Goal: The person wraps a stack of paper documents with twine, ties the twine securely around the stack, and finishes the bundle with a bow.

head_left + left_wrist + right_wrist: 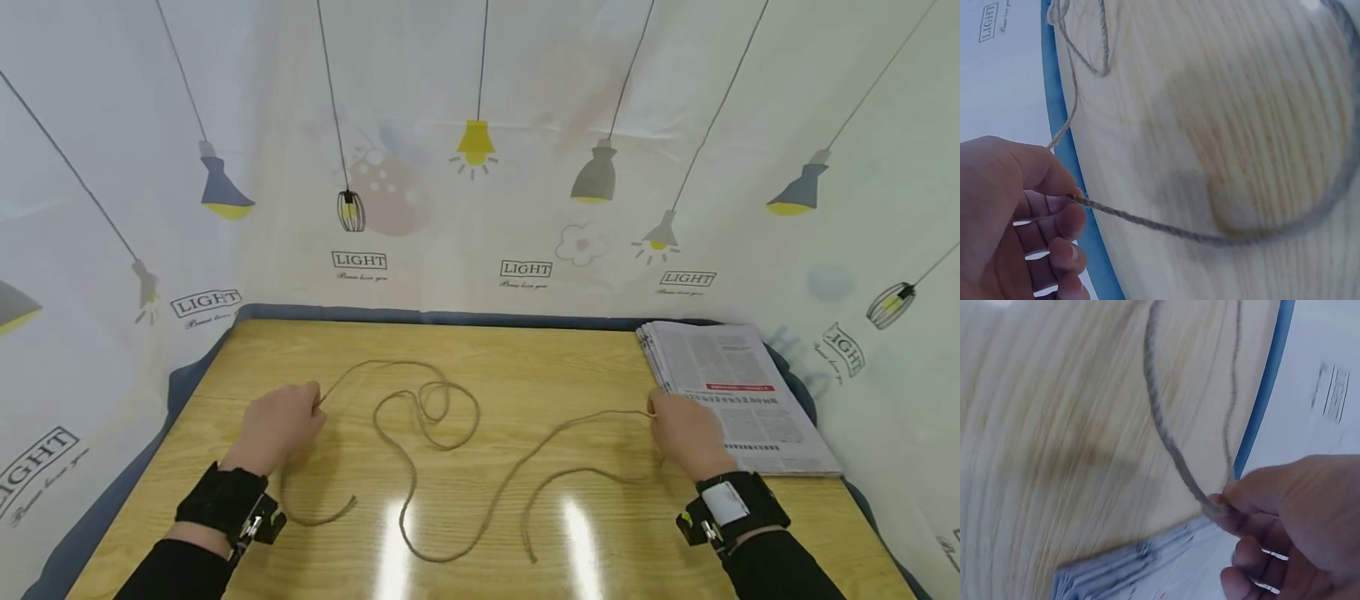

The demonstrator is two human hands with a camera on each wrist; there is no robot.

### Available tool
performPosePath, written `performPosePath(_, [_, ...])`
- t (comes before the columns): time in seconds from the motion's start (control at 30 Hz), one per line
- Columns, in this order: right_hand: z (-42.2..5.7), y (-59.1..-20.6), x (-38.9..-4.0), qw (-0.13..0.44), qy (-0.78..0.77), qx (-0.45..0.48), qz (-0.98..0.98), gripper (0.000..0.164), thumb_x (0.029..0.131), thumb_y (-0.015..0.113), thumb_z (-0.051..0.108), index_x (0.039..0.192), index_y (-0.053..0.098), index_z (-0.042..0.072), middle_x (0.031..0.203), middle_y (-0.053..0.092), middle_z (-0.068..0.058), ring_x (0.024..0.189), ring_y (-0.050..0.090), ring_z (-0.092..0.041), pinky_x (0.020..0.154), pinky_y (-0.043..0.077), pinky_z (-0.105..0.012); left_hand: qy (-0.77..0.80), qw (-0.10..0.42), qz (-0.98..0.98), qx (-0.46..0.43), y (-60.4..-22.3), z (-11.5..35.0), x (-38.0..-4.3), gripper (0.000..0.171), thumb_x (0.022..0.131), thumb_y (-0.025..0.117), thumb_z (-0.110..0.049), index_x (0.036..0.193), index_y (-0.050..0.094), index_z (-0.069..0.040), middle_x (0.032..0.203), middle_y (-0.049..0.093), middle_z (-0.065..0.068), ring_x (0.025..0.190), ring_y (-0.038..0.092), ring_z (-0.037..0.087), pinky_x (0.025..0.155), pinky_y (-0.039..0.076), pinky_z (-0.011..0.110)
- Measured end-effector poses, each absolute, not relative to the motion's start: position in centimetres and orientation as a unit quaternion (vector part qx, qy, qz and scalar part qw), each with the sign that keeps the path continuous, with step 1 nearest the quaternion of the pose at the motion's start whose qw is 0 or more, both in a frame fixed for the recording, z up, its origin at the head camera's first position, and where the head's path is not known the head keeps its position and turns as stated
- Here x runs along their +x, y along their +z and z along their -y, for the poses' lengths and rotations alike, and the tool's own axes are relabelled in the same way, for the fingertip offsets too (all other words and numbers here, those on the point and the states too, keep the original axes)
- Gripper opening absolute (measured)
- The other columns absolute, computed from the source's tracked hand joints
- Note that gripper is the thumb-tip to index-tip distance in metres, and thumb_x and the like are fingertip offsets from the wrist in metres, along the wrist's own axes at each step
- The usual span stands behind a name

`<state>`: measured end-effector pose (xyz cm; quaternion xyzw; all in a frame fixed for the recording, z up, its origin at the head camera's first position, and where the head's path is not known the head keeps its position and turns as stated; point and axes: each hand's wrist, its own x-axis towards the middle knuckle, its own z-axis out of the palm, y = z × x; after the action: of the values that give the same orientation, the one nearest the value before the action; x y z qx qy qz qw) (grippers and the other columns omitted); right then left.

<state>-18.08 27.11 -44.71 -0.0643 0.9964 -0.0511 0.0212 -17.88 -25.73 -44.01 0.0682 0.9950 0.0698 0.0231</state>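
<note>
A thin tan rope [411, 475] lies in loose curves and a small loop across the wooden table. My left hand [279, 423] pinches it near one end between thumb and forefinger, the short tail curving down onto the wood. In the left wrist view that tail [1166, 229] runs out from the fingertips. At the other side my right hand [688, 435] pinches the rope near its opposite end, beside the newspapers. The right wrist view shows the rope [1159, 415] passing between thumb and forefinger, the other fingers curled loosely.
A stack of folded newspapers [738, 417] lies at the table's right side. The wooden table [570, 367] has a dark blue border cloth [450, 318] behind it. A white sheet [435, 67] printed with hanging lamps surrounds it.
</note>
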Motion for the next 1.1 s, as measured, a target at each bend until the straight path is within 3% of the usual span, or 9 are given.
performPosePath(0.2, [-28.4, -45.3, -18.8, 0.004, -0.038, -0.042, -0.998, 0.008, 0.09, 0.058, 0.001, 0.097, 0.061, -0.002, 0.074, 0.064, -0.016, 0.058, 0.058, -0.026, 0.05, 0.046, -0.04, 0.044, 0.065, -0.995, 0.056, -44.6, 26.2, -17.7, 0.014, 0.093, 0.06, -0.017, 0.091, 0.058, -0.003, 0.071, 0.055, 0.007, 0.06, 0.05, 0.021, 0.053, 0.039, 0.035])
performPosePath(0.33, [-26.4, -46.1, -18.5, -0.046, -0.019, -0.082, -0.995, 0.006, 0.087, 0.061, 0.0, 0.093, 0.062, -0.001, 0.078, 0.064, -0.017, 0.062, 0.06, -0.03, 0.053, 0.048, -0.043, 0.049, 0.042, -0.995, 0.078, -45.4, 25.2, -18.3, 0.017, 0.092, 0.061, -0.015, 0.103, 0.056, -0.002, 0.086, 0.063, 0.013, 0.064, 0.055, 0.022, 0.054, 0.043, 0.037])
performPosePath(0.47, [-22.1, -46.9, -17.6, -0.109, -0.023, -0.188, -0.976, 0.015, 0.083, 0.066, 0.0, 0.098, 0.065, 0.003, 0.089, 0.064, -0.015, 0.074, 0.063, -0.031, 0.064, 0.052, -0.044, 0.078, -0.021, -0.987, 0.137, -45.9, 22.6, -18.9, 0.026, 0.092, 0.064, -0.012, 0.116, 0.059, -0.005, 0.102, 0.065, 0.015, 0.058, 0.051, 0.016, 0.049, 0.04, 0.03])
performPosePath(0.57, [-18.4, -47.3, -16.9, -0.076, -0.057, -0.279, -0.956, 0.019, 0.085, 0.068, 0.005, 0.104, 0.067, 0.008, 0.094, 0.065, -0.009, 0.078, 0.063, -0.023, 0.069, 0.052, -0.038, 0.079, -0.065, -0.976, 0.19, -46.1, 20.2, -19.4, 0.029, 0.091, 0.066, -0.007, 0.12, 0.062, -0.008, 0.105, 0.064, 0.013, 0.055, 0.048, 0.012, 0.046, 0.034, 0.025])
performPosePath(0.63, [-16.1, -47.5, -16.3, -0.039, -0.081, -0.328, -0.94, 0.018, 0.085, 0.07, 0.01, 0.104, 0.068, 0.012, 0.094, 0.064, -0.004, 0.078, 0.061, -0.018, 0.07, 0.051, -0.035, 0.073, -0.084, -0.968, 0.224, -46.2, 18.5, -20.0, 0.032, 0.09, 0.065, -0.003, 0.122, 0.063, -0.011, 0.106, 0.064, 0.011, 0.061, 0.053, 0.013, 0.048, 0.038, 0.024])
performPosePath(0.77, [-12.6, -47.8, -15.4, 0.029, -0.11, -0.385, -0.916, 0.018, 0.087, 0.073, 0.023, 0.104, 0.069, 0.019, 0.095, 0.063, 0.003, 0.08, 0.058, -0.011, 0.074, 0.049, -0.031, 0.064, -0.078, -0.956, 0.274, -46.2, 15.6, -21.3, 0.041, 0.091, 0.061, 0.005, 0.124, 0.065, -0.019, 0.108, 0.064, 0.008, 0.087, 0.063, 0.02, 0.071, 0.051, 0.033])
performPosePath(0.83, [-11.4, -47.9, -15.0, 0.052, -0.125, -0.399, -0.907, 0.021, 0.086, 0.074, 0.029, 0.104, 0.069, 0.02, 0.096, 0.062, 0.004, 0.083, 0.057, -0.009, 0.076, 0.048, -0.031, 0.05, -0.068, -0.957, 0.278, -46.1, 14.5, -21.8, 0.042, 0.091, 0.059, 0.006, 0.121, 0.067, -0.022, 0.108, 0.064, 0.006, 0.099, 0.062, 0.024, 0.086, 0.051, 0.04])
performPosePath(0.93, [-10.3, -48.0, -14.6, 0.087, -0.152, -0.408, -0.896, 0.025, 0.086, 0.073, 0.038, 0.103, 0.068, 0.021, 0.092, 0.062, 0.007, 0.079, 0.053, -0.005, 0.075, 0.046, -0.026, 0.021, -0.043, -0.961, 0.271, -45.9, 13.4, -22.2, 0.032, 0.092, 0.062, 0.0, 0.112, 0.07, -0.024, 0.108, 0.066, 0.005, 0.106, 0.062, 0.025, 0.096, 0.048, 0.045])
performPosePath(1.1, [-9.8, -48.6, -13.9, 0.124, -0.174, -0.432, -0.876, 0.032, 0.081, 0.072, 0.054, 0.091, 0.065, 0.024, 0.075, 0.054, 0.013, 0.067, 0.045, 0.001, 0.067, 0.037, -0.018, 0.032, -0.026, -0.966, 0.256, -45.9, 12.8, -22.4, 0.007, 0.094, 0.066, -0.019, 0.09, 0.072, -0.021, 0.097, 0.066, 0.0, 0.102, 0.062, 0.023, 0.099, 0.045, 0.048])
